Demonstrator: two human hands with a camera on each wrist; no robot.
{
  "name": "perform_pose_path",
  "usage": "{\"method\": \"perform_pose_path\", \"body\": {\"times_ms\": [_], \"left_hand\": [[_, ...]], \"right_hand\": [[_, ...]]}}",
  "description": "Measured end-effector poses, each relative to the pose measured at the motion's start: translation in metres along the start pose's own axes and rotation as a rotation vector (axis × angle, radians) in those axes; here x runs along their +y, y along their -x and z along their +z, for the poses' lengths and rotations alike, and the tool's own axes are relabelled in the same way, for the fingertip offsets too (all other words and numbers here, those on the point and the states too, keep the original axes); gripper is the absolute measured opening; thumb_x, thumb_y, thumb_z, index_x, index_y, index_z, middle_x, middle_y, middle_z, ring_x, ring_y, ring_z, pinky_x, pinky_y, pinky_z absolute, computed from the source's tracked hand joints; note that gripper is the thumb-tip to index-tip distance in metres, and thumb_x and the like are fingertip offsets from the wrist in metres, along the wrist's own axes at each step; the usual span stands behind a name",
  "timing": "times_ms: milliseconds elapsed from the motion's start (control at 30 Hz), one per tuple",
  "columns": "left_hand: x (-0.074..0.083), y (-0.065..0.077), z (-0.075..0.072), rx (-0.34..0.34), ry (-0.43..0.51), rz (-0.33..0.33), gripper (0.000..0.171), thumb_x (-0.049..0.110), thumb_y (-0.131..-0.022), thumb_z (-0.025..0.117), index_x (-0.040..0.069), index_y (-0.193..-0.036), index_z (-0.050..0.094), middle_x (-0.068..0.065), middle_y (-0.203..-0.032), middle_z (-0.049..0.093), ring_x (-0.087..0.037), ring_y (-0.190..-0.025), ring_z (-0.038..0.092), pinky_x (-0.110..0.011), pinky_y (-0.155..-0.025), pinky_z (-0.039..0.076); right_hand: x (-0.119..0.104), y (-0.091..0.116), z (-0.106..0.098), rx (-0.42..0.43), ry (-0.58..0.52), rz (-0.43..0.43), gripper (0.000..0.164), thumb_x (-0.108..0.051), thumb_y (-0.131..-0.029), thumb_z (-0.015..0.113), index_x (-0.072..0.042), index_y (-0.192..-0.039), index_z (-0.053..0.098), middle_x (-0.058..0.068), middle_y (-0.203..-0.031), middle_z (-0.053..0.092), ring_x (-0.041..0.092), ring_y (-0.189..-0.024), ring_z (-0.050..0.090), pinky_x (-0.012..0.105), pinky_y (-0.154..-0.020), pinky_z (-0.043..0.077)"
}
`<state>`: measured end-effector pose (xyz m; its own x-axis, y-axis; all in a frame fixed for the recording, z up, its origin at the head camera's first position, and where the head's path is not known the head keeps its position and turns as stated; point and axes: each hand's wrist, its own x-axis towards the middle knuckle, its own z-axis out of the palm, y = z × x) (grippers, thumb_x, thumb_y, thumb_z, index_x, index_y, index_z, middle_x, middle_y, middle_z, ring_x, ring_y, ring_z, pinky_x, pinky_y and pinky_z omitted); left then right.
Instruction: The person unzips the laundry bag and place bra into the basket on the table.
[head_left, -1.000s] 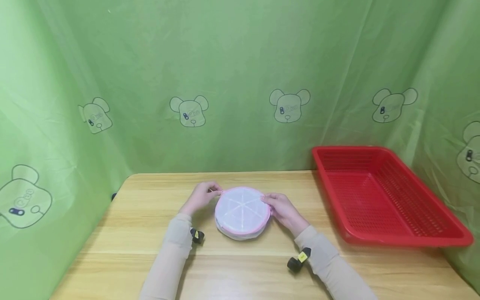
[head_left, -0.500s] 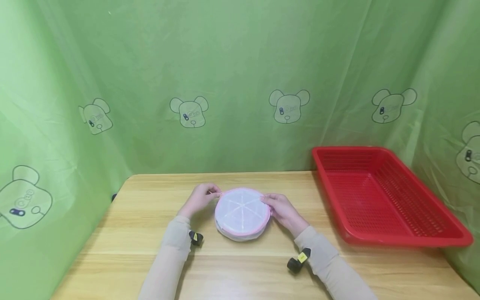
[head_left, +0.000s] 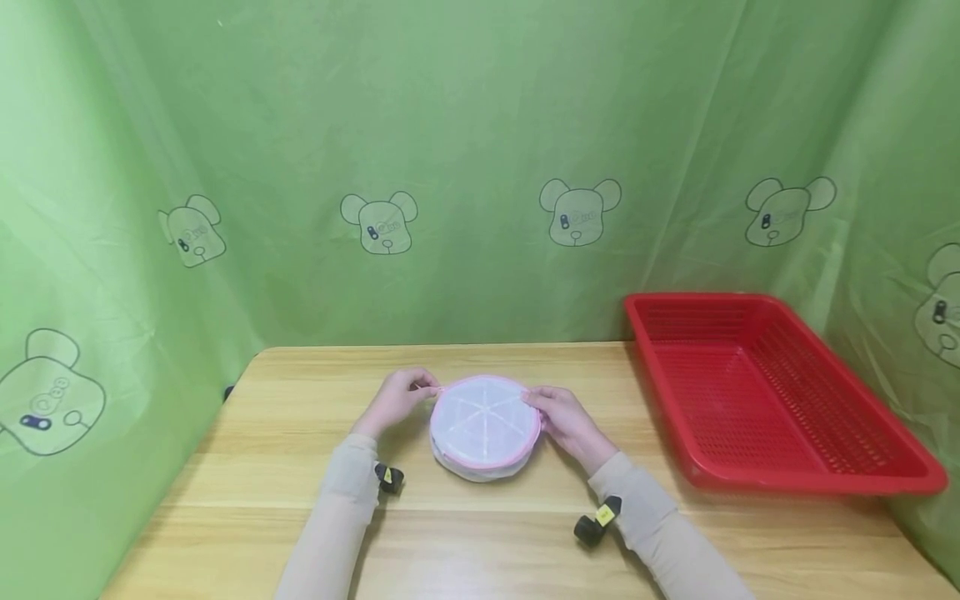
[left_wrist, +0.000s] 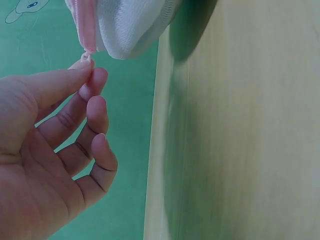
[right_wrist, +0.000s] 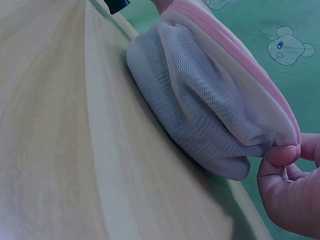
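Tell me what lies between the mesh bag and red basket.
In the head view: the right hand, gripping the bag, then wooden tabletop before the basket.

Green printed sheeting (head_left: 480,100) hangs around 3 sides of a wood-grain table (head_left: 225,500).

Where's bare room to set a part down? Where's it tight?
Free: table left of the left sleeve, and between it and the right sleeve, nearside of the mesh pouch; inside the red basket. Crowded: around the pouch, left hand pinching its zipper pull, right hand gripping its rim.
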<state>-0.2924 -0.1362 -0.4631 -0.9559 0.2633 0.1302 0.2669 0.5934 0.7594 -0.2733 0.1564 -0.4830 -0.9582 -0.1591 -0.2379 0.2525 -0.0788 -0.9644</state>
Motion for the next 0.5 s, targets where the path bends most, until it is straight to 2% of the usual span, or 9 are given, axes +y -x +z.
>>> {"method": "perform_pose_path", "body": {"times_ms": [500], "left_hand": [[-0.0002, 0.0042, -0.0041, -0.010, 0.006, -0.005, 0.007, 0.014, -0.091, 0.066, 0.010, -0.095, 0.070, -0.004, -0.094, 0.072, -0.015, -0.086, 0.063, -0.031, -0.081, 0.054]], "right_hand": [[-0.0006, 0.0000, 0.0000, 0.006, -0.014, 0.002, 0.033, -0.007, -0.095, 0.057, 0.013, -0.121, 0.050, -0.005, -0.081, 0.063, 0.003, -0.068, 0.060, 0.016, -0.064, 0.054]]}}
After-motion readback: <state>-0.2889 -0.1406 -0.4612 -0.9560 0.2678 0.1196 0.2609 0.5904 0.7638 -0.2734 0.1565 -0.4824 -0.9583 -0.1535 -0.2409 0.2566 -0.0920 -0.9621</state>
